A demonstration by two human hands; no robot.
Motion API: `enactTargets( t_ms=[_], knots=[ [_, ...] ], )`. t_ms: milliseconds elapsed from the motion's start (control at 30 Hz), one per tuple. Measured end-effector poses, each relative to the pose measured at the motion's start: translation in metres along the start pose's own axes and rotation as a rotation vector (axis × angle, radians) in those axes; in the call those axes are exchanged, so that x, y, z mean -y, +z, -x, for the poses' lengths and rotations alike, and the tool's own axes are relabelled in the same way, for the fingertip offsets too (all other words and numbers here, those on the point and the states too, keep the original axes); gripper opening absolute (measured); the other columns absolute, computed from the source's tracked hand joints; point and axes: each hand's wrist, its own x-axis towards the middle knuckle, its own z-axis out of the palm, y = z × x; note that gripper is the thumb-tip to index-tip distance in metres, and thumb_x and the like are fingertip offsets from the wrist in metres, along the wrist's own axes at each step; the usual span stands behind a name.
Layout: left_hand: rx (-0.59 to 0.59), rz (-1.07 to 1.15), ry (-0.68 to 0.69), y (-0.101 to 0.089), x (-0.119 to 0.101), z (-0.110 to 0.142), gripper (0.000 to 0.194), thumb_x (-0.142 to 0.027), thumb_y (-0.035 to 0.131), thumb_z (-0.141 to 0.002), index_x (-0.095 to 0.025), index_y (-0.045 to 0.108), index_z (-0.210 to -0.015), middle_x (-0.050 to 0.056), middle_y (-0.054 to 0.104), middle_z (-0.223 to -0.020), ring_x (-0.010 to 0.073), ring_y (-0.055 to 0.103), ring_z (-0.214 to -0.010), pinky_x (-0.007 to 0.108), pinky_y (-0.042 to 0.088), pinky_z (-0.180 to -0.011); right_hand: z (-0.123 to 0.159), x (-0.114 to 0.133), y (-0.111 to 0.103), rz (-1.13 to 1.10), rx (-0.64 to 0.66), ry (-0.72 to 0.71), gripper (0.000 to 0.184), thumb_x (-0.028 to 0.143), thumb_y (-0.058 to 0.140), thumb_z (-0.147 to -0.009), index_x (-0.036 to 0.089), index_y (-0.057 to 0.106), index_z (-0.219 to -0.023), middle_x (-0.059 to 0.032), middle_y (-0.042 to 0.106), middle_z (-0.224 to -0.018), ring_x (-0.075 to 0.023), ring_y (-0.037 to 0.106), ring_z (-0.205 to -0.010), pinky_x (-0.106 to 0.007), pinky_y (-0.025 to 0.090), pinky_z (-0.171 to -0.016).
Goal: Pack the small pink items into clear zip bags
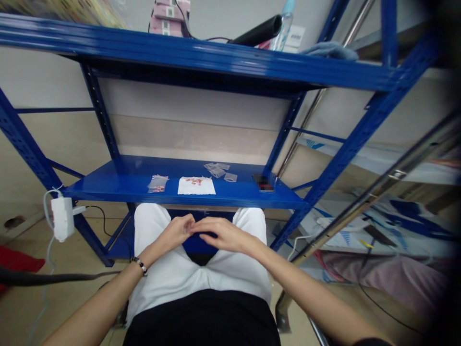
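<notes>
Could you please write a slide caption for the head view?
Left hand and right hand meet before a blue shelf bearing clear bags and reddish pieces on a white sheet.

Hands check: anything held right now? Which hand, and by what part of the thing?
Can't tell. The left hand is curled, and the right hand meets it at the fingers; anything small between them is too blurred to identify.

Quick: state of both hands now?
Left hand: curled; whether it's holding anything can't be told.
Right hand: thumb apart, against left hand; grip can't be told.
</notes>
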Motion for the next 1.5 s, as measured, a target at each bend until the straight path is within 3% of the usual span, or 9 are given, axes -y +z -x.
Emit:
enactTargets(
  t_ms=[100,267,433,667,967,1233,1400,1500],
  knots=[
    [-0.184,0.150,-0.072,0.000,0.012,-0.011,0.017,-0.032,0.059,-0.082,-0.017,0.054,-0.074,-0.001,0.057,-0.066,0.0126,0.051,-0.060,0.024,0.037,-0.060,-0.027,-0.045,-0.014,0.042,-0.185,0.172,0.022,0.025,0.053,-0.095,0.018,0.072,-0.103,-0.0069,0.072,-0.100,-0.0178,0.065,-0.094,-0.027,0.045,-0.085],
    [-0.210,0.245,-0.167,0.011,0.027,-0.023,0.019,-0.031,0.067,-0.074,-0.017,0.056,-0.070,-0.003,0.055,-0.058,0.0117,0.048,-0.055,0.023,0.036,-0.057,-0.091,-0.129,-0.012,0.058,-0.391,0.609,0.013,0.022,0.064,-0.087,0.018,0.076,-0.090,-0.0050,0.075,-0.092,-0.0166,0.066,-0.083,-0.023,0.045,-0.078],
    [-0.276,0.315,-0.200,0.001,0.027,-0.027,0.021,-0.034,0.069,-0.070,-0.017,0.056,-0.067,-0.002,0.057,-0.058,0.0121,0.051,-0.055,0.023,0.036,-0.055,-0.120,-0.163,0.004,0.087,-0.450,0.801,0.013,0.029,0.070,-0.082,0.019,0.075,-0.088,-0.0055,0.075,-0.087,-0.0182,0.067,-0.081,-0.023,0.046,-0.071],
    [-0.347,0.680,-0.465,-0.018,0.016,-0.019,0.039,-0.046,0.076,-0.064,-0.018,0.050,-0.071,-0.004,0.055,-0.047,0.0101,0.049,-0.041,0.022,0.037,-0.046,-0.117,-0.171,0.027,0.102,-0.494,0.895,0.018,0.038,0.072,-0.079,0.021,0.073,-0.085,-0.0048,0.073,-0.088,-0.0180,0.067,-0.082,-0.023,0.044,-0.068],
    [-0.312,0.716,-0.501,-0.008,0.031,-0.024,0.043,-0.045,0.081,-0.059,-0.018,0.052,-0.076,-0.005,0.055,-0.046,0.0096,0.050,-0.041,0.020,0.042,-0.044,-0.116,-0.172,0.033,0.139,-0.506,0.861,0.017,0.036,0.068,-0.083,0.021,0.068,-0.092,-0.0034,0.070,-0.086,-0.0164,0.064,-0.079,-0.022,0.042,-0.068],
    [-0.246,0.695,-0.477,0.000,0.021,-0.015,0.039,-0.041,0.079,-0.062,-0.018,0.053,-0.077,-0.004,0.057,-0.048,0.0096,0.052,-0.042,0.020,0.042,-0.044,-0.118,-0.171,0.037,0.149,-0.506,0.837,0.014,0.034,0.061,-0.089,0.021,0.067,-0.090,-0.0058,0.068,-0.087,-0.0191,0.062,-0.085,-0.025,0.041,-0.074],
    [-0.258,0.587,-0.401,0.000,0.023,-0.020,0.030,-0.036,0.076,-0.064,-0.017,0.054,-0.072,-0.005,0.054,-0.047,0.0094,0.051,-0.041,0.019,0.039,-0.043,-0.119,-0.150,0.021,0.131,-0.558,0.780,0.016,0.029,0.057,-0.090,0.017,0.067,-0.090,-0.0065,0.066,-0.094,-0.0178,0.059,-0.089,-0.026,0.041,-0.081],
    [-0.284,0.528,-0.347,-0.002,0.026,-0.024,0.025,-0.031,0.074,-0.065,-0.017,0.054,-0.069,-0.005,0.053,-0.047,0.0092,0.050,-0.042,0.018,0.038,-0.042,-0.112,-0.116,0.018,0.048,-0.527,0.546,0.017,0.027,0.057,-0.090,0.015,0.065,-0.081,-0.0048,0.065,-0.089,-0.0164,0.058,-0.085,-0.026,0.041,-0.082]
  ],
)
